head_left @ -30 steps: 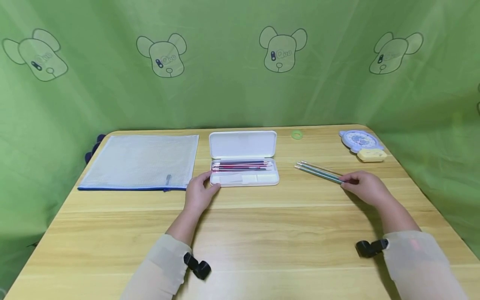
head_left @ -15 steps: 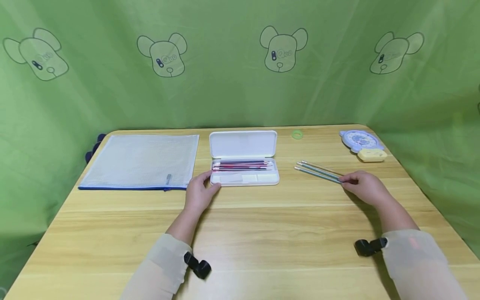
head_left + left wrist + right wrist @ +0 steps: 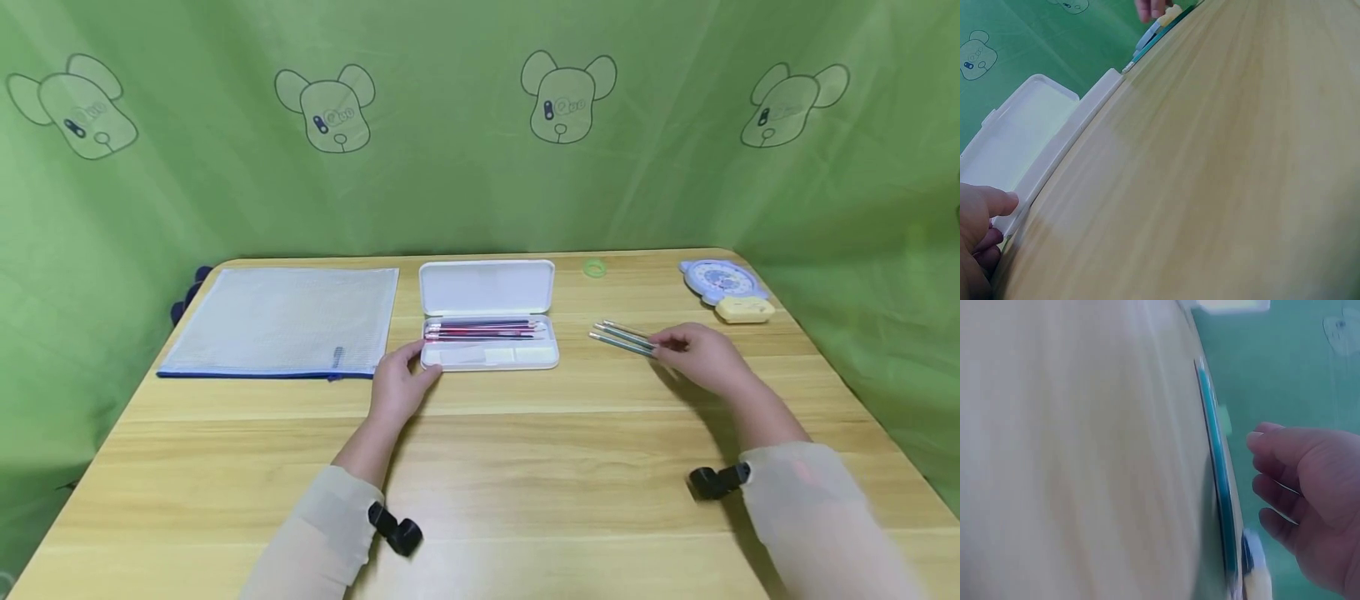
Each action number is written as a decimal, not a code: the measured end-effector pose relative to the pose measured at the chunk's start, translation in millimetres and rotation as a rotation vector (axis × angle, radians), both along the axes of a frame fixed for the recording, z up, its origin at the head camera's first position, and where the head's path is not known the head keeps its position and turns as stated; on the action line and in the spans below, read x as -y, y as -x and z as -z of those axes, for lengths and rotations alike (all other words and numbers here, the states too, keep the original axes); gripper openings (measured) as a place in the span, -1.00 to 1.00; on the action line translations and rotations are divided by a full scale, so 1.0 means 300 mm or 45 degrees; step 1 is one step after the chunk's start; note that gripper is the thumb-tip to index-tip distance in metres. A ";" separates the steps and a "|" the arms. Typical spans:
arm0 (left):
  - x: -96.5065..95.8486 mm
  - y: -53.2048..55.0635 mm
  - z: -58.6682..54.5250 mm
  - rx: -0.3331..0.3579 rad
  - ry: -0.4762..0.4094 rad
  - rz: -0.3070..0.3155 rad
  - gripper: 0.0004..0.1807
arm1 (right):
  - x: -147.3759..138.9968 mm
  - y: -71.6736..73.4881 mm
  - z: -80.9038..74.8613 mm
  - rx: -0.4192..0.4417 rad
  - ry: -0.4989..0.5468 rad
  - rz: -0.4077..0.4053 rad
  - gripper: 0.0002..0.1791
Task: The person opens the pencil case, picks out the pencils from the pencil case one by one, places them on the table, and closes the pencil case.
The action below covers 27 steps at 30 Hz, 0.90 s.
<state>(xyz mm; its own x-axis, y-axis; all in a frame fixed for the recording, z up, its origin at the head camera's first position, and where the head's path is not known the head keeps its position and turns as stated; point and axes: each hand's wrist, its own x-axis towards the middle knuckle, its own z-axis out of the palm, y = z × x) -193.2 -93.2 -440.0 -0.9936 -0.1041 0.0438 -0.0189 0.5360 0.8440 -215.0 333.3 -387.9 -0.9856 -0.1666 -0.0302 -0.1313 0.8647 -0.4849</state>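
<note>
At its left end the white pencil case [image 3: 536,358] is pinched by my left hand [image 3: 396,390], whose thumb [image 3: 1002,201] lies against the front wall in the left wrist view. The lid [image 3: 486,287] is tipped back, and several reddish and dark pencils [image 3: 487,332] lie in the rear compartment. Right of the case, a small fan of pencils [image 3: 622,343], teal and gold-brown, rests on the table. My right hand [image 3: 701,358] hovers over their near-right part. In the right wrist view its loosely curled fingers [image 3: 1279,490] hold nothing, apart from the teal pencil [image 3: 1217,450].
A mesh zip pouch [image 3: 281,325] with a blue zip lies left of the case. A green ring [image 3: 594,267] sits at the back. At the far right are a lilac clock-like disc [image 3: 720,282] and a cream block [image 3: 744,311]. Green curtain [image 3: 450,200] surrounds the table.
My right hand has let go of the pencils' right ends and shifted left and slightly up over them. The pencils stay on the table. My left hand has not moved.
</note>
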 end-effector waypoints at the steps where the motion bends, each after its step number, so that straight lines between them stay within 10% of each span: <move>1: 0.000 0.000 0.000 0.001 0.000 0.000 -0.43 | 0.017 0.007 -0.003 -0.007 0.003 -0.008 -0.62; 27: 0.006 0.004 0.008 0.014 -0.001 -0.001 -0.43 | 0.469 0.168 -0.016 0.021 0.109 -0.266 -0.74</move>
<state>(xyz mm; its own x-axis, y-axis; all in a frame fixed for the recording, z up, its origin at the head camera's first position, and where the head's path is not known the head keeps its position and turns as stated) -194.5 -94.9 -442.5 -0.9940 -0.1048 0.0326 -0.0287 0.5350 0.8444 -265.3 192.5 -383.1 -0.9290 -0.3694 -0.0232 -0.2943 0.7753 -0.5588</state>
